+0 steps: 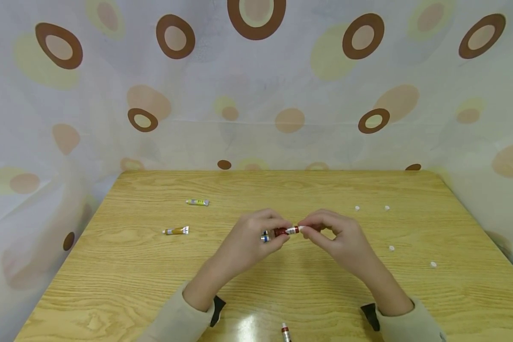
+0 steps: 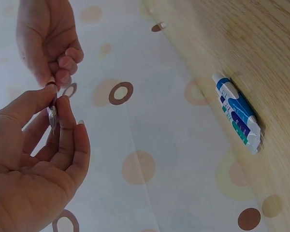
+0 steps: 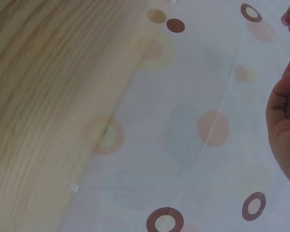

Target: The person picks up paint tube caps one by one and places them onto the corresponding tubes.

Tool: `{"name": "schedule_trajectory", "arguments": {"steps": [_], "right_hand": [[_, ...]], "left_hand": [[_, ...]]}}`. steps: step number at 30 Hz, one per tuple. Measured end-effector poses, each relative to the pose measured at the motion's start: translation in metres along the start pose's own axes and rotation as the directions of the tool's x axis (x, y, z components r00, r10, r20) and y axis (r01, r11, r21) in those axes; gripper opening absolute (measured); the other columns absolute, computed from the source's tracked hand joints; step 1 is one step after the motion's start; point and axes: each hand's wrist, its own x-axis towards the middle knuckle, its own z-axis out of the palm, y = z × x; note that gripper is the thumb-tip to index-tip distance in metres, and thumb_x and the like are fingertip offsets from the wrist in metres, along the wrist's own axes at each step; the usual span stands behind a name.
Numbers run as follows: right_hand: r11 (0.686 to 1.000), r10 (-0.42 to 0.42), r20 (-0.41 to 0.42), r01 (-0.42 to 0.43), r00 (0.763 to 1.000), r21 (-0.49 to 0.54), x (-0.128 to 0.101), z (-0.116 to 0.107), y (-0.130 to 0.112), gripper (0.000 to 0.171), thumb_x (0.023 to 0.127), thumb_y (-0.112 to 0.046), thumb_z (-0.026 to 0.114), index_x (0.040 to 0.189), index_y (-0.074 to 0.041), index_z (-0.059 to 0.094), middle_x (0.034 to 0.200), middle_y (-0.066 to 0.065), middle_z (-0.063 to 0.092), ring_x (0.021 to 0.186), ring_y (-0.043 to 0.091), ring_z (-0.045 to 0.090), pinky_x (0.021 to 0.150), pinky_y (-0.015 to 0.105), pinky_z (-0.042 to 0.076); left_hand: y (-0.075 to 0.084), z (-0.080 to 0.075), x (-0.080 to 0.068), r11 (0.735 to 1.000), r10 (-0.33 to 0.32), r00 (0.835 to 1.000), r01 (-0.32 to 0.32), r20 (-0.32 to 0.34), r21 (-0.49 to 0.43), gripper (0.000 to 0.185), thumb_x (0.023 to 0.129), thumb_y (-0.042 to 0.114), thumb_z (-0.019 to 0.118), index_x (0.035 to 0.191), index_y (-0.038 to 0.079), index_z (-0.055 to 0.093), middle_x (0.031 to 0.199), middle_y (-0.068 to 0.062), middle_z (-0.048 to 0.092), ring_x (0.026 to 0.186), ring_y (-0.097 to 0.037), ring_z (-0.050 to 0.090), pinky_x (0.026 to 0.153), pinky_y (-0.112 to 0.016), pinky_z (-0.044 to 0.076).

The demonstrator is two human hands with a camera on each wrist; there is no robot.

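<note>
Near-edge tube; beyond, both hands' fingers pinching red tube (mid-table, clear of edges)

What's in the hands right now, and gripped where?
A small red paint tube, held between both hands above the table. The left hand pinches its body; the right hand pinches its cap end.
</note>
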Motion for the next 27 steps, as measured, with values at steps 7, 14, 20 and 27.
{"name": "schedule_trajectory", "arguments": {"steps": [7, 14, 20, 27], "right_hand": [[0.999, 0.038, 0.034, -0.038, 0.999, 0.023, 0.0003, 0.0011, -0.0020, 0.016, 0.095, -0.005, 0.072, 0.098, -0.020, 0.077, 0.088, -0.006, 0.072, 0.076, 0.002, 0.064, 0.066, 0.021, 0.053], [0.997, 0.079, 0.082, -0.080, 0.994, 0.010, -0.0002, 0.0018, -0.0024, 0.015, 0.098, -0.007, 0.069, 0.095, -0.020, 0.077, 0.084, -0.009, 0.070, 0.075, 0.003, 0.062, 0.063, 0.023, 0.053], [0.999, 0.045, 0.092, -0.042, 0.995, -0.035, -0.0005, 0.0000, -0.0020, 0.012, 0.096, -0.009, 0.072, 0.104, -0.016, 0.078, 0.093, -0.008, 0.073, 0.081, 0.000, 0.062, 0.068, 0.022, 0.055], [0.996, -0.072, 0.072, 0.075, 0.995, -0.050, 0.0003, -0.0042, -0.0006, 0.029, 0.084, -0.001, 0.082, 0.107, -0.018, 0.075, 0.098, -0.009, 0.071, 0.087, 0.004, 0.063, 0.075, 0.020, 0.054]], "left_hand": [[-0.0016, 0.0015, -0.0013, 0.998, 0.040, 0.999, -0.039, -0.013, 0.053, 0.014, 0.093, 0.006, 0.075, 0.106, 0.004, 0.079, 0.100, -0.004, 0.076, 0.076, -0.007, 0.067, 0.067, -0.011, 0.054], [-0.0024, 0.0022, -0.0012, 0.963, 0.156, 0.987, -0.146, -0.026, 0.227, 0.011, 0.090, 0.008, 0.078, 0.101, 0.007, 0.082, 0.091, 0.000, 0.076, 0.071, -0.006, 0.066, 0.064, -0.007, 0.048], [-0.0030, 0.0002, -0.0011, 0.958, 0.150, 0.988, -0.139, -0.025, 0.250, 0.011, 0.091, 0.009, 0.078, 0.100, 0.009, 0.083, 0.092, 0.001, 0.078, 0.073, -0.006, 0.066, 0.065, -0.010, 0.050], [-0.0034, -0.0024, -0.0020, 0.957, 0.144, 0.989, -0.131, -0.034, 0.259, 0.012, 0.089, 0.008, 0.078, 0.100, 0.010, 0.083, 0.093, 0.002, 0.078, 0.075, -0.007, 0.066, 0.070, -0.017, 0.053]]}}
